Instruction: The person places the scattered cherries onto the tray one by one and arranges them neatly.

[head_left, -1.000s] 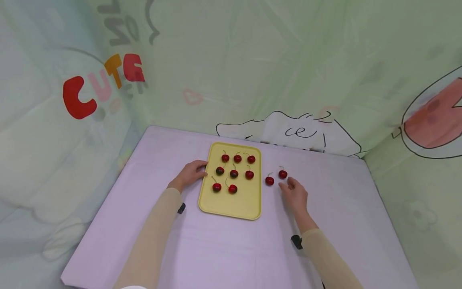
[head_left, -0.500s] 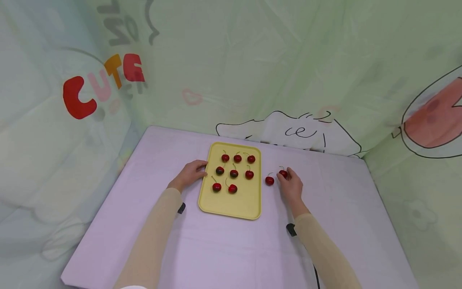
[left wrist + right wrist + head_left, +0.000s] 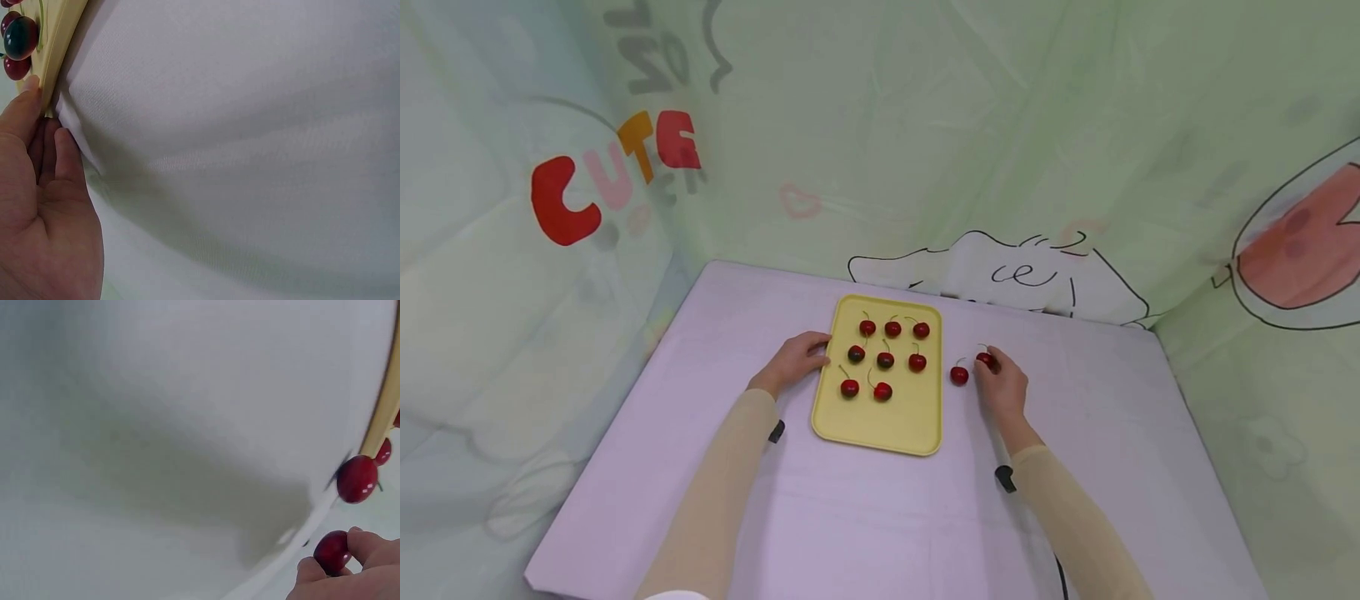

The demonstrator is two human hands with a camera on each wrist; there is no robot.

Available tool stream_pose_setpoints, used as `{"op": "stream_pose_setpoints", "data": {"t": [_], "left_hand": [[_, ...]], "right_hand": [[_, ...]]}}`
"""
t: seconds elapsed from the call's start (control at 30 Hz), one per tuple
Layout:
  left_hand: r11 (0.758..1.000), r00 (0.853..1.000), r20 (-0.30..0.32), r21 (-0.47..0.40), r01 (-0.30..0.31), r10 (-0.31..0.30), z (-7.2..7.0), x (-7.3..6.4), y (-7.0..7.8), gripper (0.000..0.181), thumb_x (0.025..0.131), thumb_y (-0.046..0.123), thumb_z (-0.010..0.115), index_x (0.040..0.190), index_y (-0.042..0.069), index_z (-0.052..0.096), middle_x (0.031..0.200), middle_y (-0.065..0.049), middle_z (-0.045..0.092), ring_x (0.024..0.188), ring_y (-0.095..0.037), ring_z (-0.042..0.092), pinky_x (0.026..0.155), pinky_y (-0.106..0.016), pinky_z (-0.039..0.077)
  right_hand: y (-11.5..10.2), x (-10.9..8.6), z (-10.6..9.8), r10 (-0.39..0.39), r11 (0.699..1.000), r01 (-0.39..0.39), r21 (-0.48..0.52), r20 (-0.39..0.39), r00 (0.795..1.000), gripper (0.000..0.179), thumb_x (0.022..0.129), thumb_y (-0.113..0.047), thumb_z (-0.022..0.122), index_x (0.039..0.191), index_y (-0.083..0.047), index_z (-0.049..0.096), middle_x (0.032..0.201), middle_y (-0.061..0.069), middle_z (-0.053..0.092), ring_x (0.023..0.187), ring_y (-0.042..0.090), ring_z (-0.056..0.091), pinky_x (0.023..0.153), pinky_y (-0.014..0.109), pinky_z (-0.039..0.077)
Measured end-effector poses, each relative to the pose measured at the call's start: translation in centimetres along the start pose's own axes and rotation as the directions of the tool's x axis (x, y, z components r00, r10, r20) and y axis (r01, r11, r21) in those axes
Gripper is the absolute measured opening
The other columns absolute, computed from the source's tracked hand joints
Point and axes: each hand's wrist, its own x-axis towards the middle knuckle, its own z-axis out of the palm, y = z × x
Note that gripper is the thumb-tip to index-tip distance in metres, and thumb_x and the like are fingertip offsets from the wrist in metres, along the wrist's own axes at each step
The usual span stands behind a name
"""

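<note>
A yellow tray (image 3: 880,425) lies on the table with several red cherries on it in rows, among them a dark-sided cherry (image 3: 885,360). At its left edge my left hand (image 3: 792,362) pinches the rim, thumb on top, as the left wrist view shows with the tray edge (image 3: 61,44). To the right of the tray, my right hand (image 3: 1004,390) pinches a red cherry (image 3: 332,551) between thumb and fingers. Another cherry (image 3: 958,376) sits on the cloth between that hand and the tray, its stem pointing up.
A pale lilac cloth (image 3: 850,525) covers the table. Printed fabric curtains (image 3: 880,150) hang behind it and at both sides. Dark camera mounts sit under both wrists, and a black cable (image 3: 1061,575) runs beside the right forearm.
My right hand has moved slightly up and left to the far loose cherry and taken hold of it. The left hand and the tray look unmoved.
</note>
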Motion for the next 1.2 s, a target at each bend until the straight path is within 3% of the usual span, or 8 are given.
{"op": "stream_pose_setpoints", "data": {"t": [0.3,0.63,1.0,1.2], "left_hand": [[1.0,1.0,0.001,0.007,0.001,-0.001,0.1,0.3,-0.4,0.05,0.097,0.019,0.062,0.144,0.007,0.048,0.147,-0.01,0.047,0.139,-0.025,0.038,0.115,-0.036,0.032],[1.0,1.0,0.002,-0.017,-0.002,0.002,0.0,0.2,-0.4,0.05,0.097,0.018,0.063,0.143,0.007,0.049,0.147,-0.01,0.047,0.139,-0.025,0.039,0.115,-0.036,0.032],[1.0,1.0,0.004,-0.014,0.001,-0.001,0.0,0.2,-0.3,0.05,0.097,0.018,0.063,0.144,0.006,0.048,0.147,-0.011,0.046,0.139,-0.026,0.038,0.115,-0.037,0.031],[1.0,1.0,-0.004,-0.029,0.001,-0.001,0.0,0.0,-0.1,0.05,0.096,0.016,0.063,0.143,0.005,0.049,0.147,-0.012,0.047,0.139,-0.026,0.038,0.116,-0.038,0.031]], "right_hand": [[-2.9,-2.6,-0.6,-0.091,0.994,0.089,0.056,0.044,0.995,0.048,0.096,-0.017,0.064,0.14,-0.004,0.052,0.137,0.018,0.056,0.122,0.031,0.055,0.102,0.042,0.048],[-5.3,-5.1,0.2,-0.173,0.982,0.163,0.097,0.11,0.979,0.047,0.094,-0.013,0.067,0.138,-0.002,0.054,0.136,0.019,0.056,0.121,0.029,0.058,0.098,0.037,0.051],[-5.8,-6.6,1.9,-0.217,0.975,0.202,0.094,0.197,0.956,0.047,0.091,-0.014,0.071,0.135,-0.002,0.058,0.134,0.02,0.058,0.12,0.031,0.059,0.093,0.034,0.052],[-5.7,-7.2,2.9,-0.231,0.973,0.218,0.076,0.263,0.937,0.046,0.09,-0.015,0.072,0.132,-0.002,0.06,0.128,0.019,0.062,0.114,0.031,0.062,0.094,0.038,0.053]]}}
